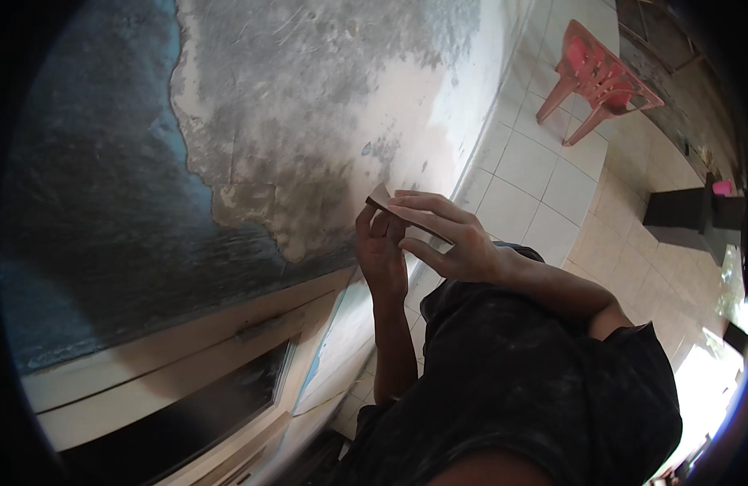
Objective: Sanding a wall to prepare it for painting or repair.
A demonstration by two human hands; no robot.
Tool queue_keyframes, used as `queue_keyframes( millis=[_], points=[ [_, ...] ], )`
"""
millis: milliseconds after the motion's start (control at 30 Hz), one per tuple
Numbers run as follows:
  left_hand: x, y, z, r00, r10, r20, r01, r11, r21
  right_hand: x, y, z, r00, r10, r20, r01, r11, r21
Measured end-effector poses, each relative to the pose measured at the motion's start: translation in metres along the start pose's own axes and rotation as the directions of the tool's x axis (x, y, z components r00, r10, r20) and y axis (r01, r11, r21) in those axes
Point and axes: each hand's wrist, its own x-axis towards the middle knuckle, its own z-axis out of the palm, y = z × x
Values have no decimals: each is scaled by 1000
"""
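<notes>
Both hands are raised in front of my chest, close to a patchy wall (309,97). Between them is a small folded sheet of sandpaper (380,195), pale tan on one face and dark along its edge. My left hand (383,257) grips it from below with curled fingers. Across its upper side lie the long fingers of my right hand (463,240), and the thumb comes in underneath, pinching the sheet. The wall beside them has bare grey and whitish areas next to dark blue paint with a ragged border.
A wooden frame (188,344) with a dark pane borders the wall at lower left. On the tiled floor (512,198) a red plastic chair (601,73) stands at the upper right. A dark block-shaped stand (686,217) is farther right, near bright daylight.
</notes>
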Motion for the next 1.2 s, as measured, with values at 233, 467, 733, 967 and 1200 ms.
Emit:
queue_keyframes(
  millis=[233,467,733,967,1200],
  points=[
    [5,19,-4,994,82,-75,-35,869,494,21,3,-3,944,169,-282,-194,979,-62],
    [8,84,-5,781,527,335,-474,152,867,84,113,-8,544,248,-802,-208,965,157],
    [38,140,20,408,596,692,-500,-488,715,100,130,30,577,191,-794,-198,976,91],
    [51,156,-6,265,535,802,-438,-674,594,113,150,22,498,327,-803,-298,934,196],
    [56,153,-16,251,525,813,-456,-677,578,108,164,22,495,328,-805,-348,923,163]
  ],
)
